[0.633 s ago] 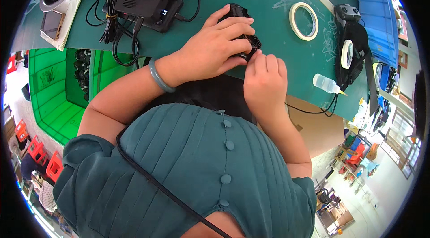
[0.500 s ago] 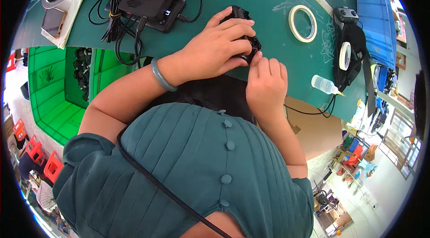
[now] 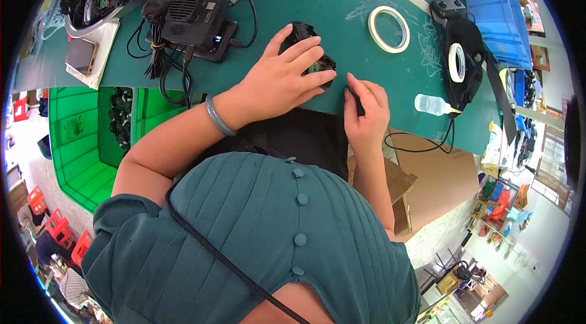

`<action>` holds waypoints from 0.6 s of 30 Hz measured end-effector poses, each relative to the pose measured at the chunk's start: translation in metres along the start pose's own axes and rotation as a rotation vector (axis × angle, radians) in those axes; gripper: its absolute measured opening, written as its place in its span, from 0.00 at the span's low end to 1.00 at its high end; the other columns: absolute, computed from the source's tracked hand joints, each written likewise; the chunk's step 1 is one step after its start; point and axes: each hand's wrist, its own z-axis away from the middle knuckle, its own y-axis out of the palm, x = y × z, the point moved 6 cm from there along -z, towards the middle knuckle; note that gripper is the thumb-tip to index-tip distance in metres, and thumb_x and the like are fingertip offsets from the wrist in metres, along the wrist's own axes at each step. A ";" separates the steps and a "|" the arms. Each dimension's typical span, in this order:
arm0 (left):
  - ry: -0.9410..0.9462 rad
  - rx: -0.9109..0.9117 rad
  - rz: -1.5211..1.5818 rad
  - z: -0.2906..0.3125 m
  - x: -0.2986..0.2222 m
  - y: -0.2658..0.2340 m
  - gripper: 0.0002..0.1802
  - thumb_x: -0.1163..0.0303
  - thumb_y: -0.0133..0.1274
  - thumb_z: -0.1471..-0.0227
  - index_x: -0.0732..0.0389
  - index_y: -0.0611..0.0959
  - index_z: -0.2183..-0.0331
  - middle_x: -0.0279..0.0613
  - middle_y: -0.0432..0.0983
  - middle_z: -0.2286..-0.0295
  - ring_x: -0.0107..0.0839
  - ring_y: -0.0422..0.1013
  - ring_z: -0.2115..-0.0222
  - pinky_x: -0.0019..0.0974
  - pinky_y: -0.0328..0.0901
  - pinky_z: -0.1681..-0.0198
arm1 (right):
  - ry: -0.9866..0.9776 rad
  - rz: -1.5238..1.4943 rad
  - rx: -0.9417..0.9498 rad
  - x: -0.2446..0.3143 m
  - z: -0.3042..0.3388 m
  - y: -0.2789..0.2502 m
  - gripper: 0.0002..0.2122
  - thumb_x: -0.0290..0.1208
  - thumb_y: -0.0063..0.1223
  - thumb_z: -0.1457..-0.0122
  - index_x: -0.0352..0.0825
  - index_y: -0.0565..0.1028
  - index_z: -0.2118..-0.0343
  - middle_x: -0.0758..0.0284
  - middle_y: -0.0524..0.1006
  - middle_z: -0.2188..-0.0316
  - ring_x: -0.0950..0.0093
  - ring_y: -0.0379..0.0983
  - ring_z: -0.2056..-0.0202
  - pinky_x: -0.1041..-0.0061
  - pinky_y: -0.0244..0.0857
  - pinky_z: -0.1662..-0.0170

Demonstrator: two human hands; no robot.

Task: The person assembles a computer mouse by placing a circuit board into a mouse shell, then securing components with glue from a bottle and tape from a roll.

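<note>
A black plastic housing with a bit of green circuit board showing lies on the green table. Spread over it, my left hand grips it, thumb at the near side and fingers across the top. Much of the housing is hidden under those fingers. My right hand is at the table's near edge, a short way to the right of the housing and apart from it. Its fingers are curled toward the thumb, with a dark patch between them that I cannot identify.
Left of the housing sit a black device with a small display and bundled cables. Two tape rolls, one a larger roll, a bottle and a black strap pouch lie right. A green crate and cardboard box stand below.
My right hand has come away from the housing and turned, its fingers curling. The left hand keeps its hold, and more of the circuit board shows. The whole view has shifted slightly.
</note>
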 end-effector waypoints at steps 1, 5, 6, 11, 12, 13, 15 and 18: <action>0.005 0.002 0.001 -0.002 0.000 0.000 0.20 0.61 0.64 0.52 0.44 0.82 0.54 0.39 0.71 0.55 0.39 0.65 0.43 0.58 0.48 0.35 | 0.003 0.001 -0.004 -0.001 -0.002 0.001 0.15 0.17 0.58 0.48 0.34 0.80 0.56 0.62 0.78 0.64 0.64 0.74 0.63 0.69 0.68 0.57; 0.010 0.002 -0.063 -0.003 -0.004 0.001 0.20 0.61 0.63 0.52 0.44 0.83 0.54 0.39 0.71 0.54 0.39 0.66 0.44 0.57 0.49 0.36 | -0.055 0.061 -0.025 0.004 -0.004 0.003 0.15 0.18 0.58 0.49 0.34 0.80 0.57 0.64 0.78 0.65 0.64 0.73 0.64 0.68 0.66 0.58; 0.005 -0.014 -0.056 -0.004 -0.003 0.001 0.20 0.61 0.63 0.52 0.44 0.83 0.54 0.40 0.71 0.53 0.39 0.66 0.44 0.56 0.49 0.36 | -0.052 0.069 -0.034 0.004 -0.004 0.003 0.15 0.18 0.58 0.50 0.35 0.80 0.58 0.64 0.78 0.65 0.65 0.73 0.65 0.68 0.65 0.58; -0.031 0.003 0.020 0.000 0.000 -0.005 0.22 0.62 0.65 0.54 0.45 0.83 0.54 0.40 0.71 0.53 0.39 0.66 0.44 0.54 0.50 0.36 | -0.073 0.021 -0.068 0.006 0.006 0.005 0.15 0.20 0.59 0.50 0.35 0.80 0.57 0.65 0.77 0.65 0.64 0.72 0.63 0.67 0.64 0.57; -0.063 0.020 0.069 0.000 0.003 -0.006 0.22 0.63 0.65 0.54 0.45 0.83 0.54 0.40 0.72 0.52 0.39 0.65 0.43 0.54 0.50 0.36 | -0.075 0.041 -0.049 0.009 0.007 0.006 0.16 0.21 0.60 0.50 0.36 0.80 0.57 0.65 0.76 0.64 0.64 0.72 0.62 0.67 0.63 0.56; -0.057 0.020 0.062 -0.002 0.004 -0.006 0.22 0.63 0.65 0.54 0.45 0.83 0.54 0.40 0.72 0.52 0.39 0.65 0.43 0.54 0.50 0.36 | -0.077 0.060 -0.030 0.010 0.006 0.008 0.16 0.21 0.60 0.51 0.36 0.79 0.56 0.65 0.76 0.63 0.64 0.72 0.61 0.66 0.63 0.56; -0.120 -0.005 0.158 0.000 0.009 -0.006 0.24 0.64 0.66 0.56 0.45 0.83 0.54 0.39 0.72 0.52 0.39 0.65 0.43 0.53 0.50 0.36 | -0.053 0.044 -0.035 0.011 0.006 0.010 0.17 0.23 0.60 0.50 0.36 0.79 0.55 0.66 0.76 0.62 0.64 0.71 0.60 0.65 0.61 0.55; -0.090 0.012 0.098 -0.003 0.006 -0.006 0.25 0.64 0.67 0.58 0.44 0.83 0.54 0.38 0.73 0.53 0.38 0.66 0.43 0.52 0.50 0.36 | -0.004 0.093 -0.014 0.012 -0.001 0.012 0.16 0.24 0.60 0.50 0.36 0.79 0.56 0.66 0.75 0.63 0.65 0.70 0.60 0.65 0.60 0.54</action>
